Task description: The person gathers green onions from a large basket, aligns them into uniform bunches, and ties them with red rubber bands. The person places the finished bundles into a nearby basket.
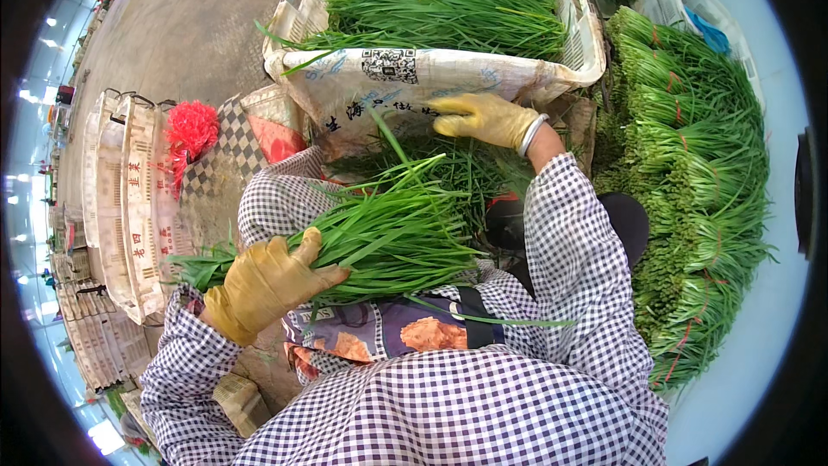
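My left hand [265,288], in a yellow rubber glove, grips a loose bunch of long green leaves [401,233], which look like garlic chives. The bunch lies across my lap, its leaves fanned out to the right. My right hand [485,120], gloved the same way and slightly blurred, hovers in front of the crate's near side. Its fingers reach left, and I see nothing in them. A loose leaf [391,136] stands up beyond the bunch. Under my right hand lies a heap of leaf scraps [446,171]. A printed apron [381,323] covers my lap.
Ahead stands a white plastic crate [595,45] full of loose chives [446,3], with a sack cloth [414,87] over its near wall. Tied chive bundles [698,207] are piled at right. Stacked crates [132,207] with a red plastic tuft [193,129] stand at left.
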`<state>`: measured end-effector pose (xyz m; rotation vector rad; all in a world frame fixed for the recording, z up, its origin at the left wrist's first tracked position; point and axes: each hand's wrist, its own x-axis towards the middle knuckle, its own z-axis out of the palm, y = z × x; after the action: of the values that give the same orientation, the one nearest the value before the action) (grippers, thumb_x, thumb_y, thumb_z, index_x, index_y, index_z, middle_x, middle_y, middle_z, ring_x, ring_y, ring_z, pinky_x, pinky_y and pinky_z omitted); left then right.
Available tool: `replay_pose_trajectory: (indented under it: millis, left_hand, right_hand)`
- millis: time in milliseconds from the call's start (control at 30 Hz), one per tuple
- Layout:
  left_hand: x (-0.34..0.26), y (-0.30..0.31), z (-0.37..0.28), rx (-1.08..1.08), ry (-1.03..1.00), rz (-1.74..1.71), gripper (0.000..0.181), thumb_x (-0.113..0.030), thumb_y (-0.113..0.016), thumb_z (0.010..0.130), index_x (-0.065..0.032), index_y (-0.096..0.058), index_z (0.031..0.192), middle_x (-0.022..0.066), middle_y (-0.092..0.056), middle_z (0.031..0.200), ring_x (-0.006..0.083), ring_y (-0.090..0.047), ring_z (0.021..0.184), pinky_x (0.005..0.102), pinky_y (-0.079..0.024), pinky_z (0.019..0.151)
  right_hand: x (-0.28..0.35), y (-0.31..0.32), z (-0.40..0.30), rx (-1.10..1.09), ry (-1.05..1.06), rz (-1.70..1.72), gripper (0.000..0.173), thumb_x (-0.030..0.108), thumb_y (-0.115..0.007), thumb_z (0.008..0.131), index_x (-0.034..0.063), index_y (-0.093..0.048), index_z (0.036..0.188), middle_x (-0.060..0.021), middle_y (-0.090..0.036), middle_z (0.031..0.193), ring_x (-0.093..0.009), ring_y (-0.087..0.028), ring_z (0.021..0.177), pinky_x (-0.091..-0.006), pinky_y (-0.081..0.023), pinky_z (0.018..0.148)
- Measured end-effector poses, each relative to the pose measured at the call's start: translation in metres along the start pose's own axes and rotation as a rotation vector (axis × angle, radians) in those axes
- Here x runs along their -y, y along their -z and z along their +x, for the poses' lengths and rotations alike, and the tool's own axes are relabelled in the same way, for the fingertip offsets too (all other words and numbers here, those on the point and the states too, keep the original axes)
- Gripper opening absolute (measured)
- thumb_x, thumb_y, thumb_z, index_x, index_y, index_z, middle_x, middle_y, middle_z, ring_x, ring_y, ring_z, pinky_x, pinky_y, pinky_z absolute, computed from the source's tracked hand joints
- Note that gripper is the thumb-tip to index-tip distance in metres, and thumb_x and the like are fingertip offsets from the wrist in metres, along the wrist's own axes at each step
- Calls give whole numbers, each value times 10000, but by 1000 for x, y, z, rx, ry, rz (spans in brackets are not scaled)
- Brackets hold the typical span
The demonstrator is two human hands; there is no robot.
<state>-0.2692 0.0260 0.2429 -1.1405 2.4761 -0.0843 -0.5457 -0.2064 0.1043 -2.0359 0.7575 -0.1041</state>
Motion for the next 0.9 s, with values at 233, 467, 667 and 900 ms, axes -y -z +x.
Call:
replay_pose_trajectory:
  millis: [233,467,667,900]
  left_hand:
    - [7,18,19,-120,73,-106,486,-522,-698,708,-139,-638,1002,66,-468,519,237,-529,409,357,-428,354]
    - [28,0,-14,-62,187,-480,506,-117,-751,633,-245,-647,1111,89,-606,1142,275,-651,819,346,-526,664]
    - [15,-17,-27,-170,354,-780,462,-101,-749,662,-156,-649,1109,116,-630,1074,296,-651,881,328,-527,718]
    - [3,-30,-37,-157,360,-1038,484,-2,-751,682,-85,-623,1142,123,-632,1086,234,-636,944,290,-505,802]
  right_hand:
    - [88,-88,51,410,544,448,733,570,-444,911,2,-392,1372,-162,-463,1368,-241,-442,1243,-367,-327,1058]
    - [-20,-93,-8,526,-148,692,795,708,-310,876,77,-515,1314,-150,-502,1334,-261,-471,1222,-422,-328,1045]
    - [2,-59,-28,337,85,979,738,416,-655,843,54,-346,1407,-124,-496,1332,-188,-453,1213,-337,-350,1028]
    - [-8,-46,-28,340,-130,735,451,192,-668,828,21,-554,1230,-56,-655,1033,-114,-583,875,-295,-489,795]
